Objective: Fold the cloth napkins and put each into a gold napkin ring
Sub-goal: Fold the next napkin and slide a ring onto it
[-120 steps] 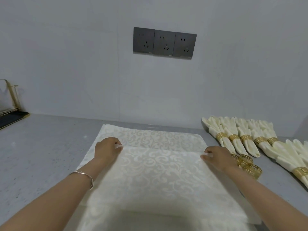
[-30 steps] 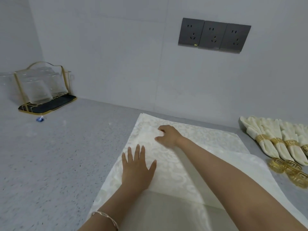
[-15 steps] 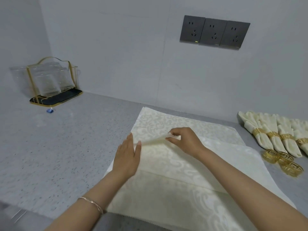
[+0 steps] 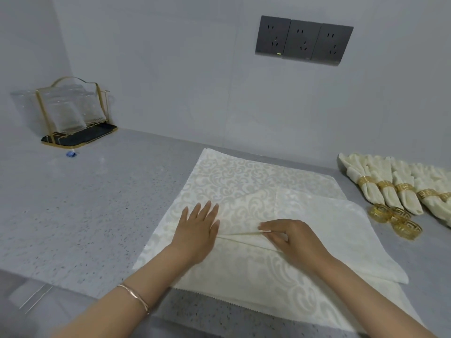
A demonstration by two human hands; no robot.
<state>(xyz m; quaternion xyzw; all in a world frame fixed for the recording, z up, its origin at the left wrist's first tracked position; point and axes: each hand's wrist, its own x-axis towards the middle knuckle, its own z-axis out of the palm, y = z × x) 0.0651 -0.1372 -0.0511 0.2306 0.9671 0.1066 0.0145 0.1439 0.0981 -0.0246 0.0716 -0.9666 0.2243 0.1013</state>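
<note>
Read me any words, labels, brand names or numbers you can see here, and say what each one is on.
No text here is legible.
wall sockets: a tiny mark at the left one's lower edge, too small to read.
small blue object by the glass rack: blurred, unreadable.
gold napkin rings: key pattern only, no letters.
napkin: scroll pattern only.
</note>
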